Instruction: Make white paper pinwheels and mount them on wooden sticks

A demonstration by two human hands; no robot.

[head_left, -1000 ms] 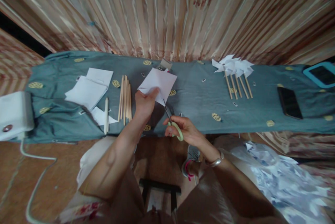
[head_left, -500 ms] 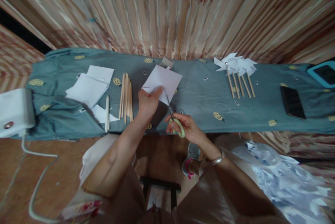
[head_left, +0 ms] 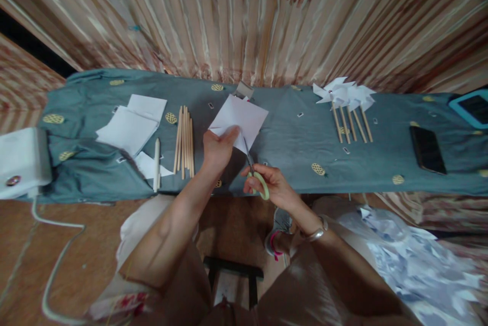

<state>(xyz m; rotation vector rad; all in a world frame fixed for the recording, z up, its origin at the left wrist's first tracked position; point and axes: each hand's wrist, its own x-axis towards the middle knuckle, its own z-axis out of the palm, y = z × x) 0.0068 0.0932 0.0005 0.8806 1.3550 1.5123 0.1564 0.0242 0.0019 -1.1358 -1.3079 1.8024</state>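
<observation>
Both closed — left grip pinching white paper, right grip holding green-handled scissors

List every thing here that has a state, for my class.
Paper square: held, uncrumpled
Left hand: gripping the paper square
Scissors: at the paper square's near corner, opening unclear
Right hand: holding the scissors
Wooden sticks: loose, bunched
Paper stack: uneven
Pinwheels: assembled, overlapping
Phone: flat, screen dark
Blue-framed device: screen dark
White box: cable attached

decent open lane on the cloth right of center; paper and scissors block the middle, wooden sticks crowd left of that, pinwheels sit upper right.
</observation>
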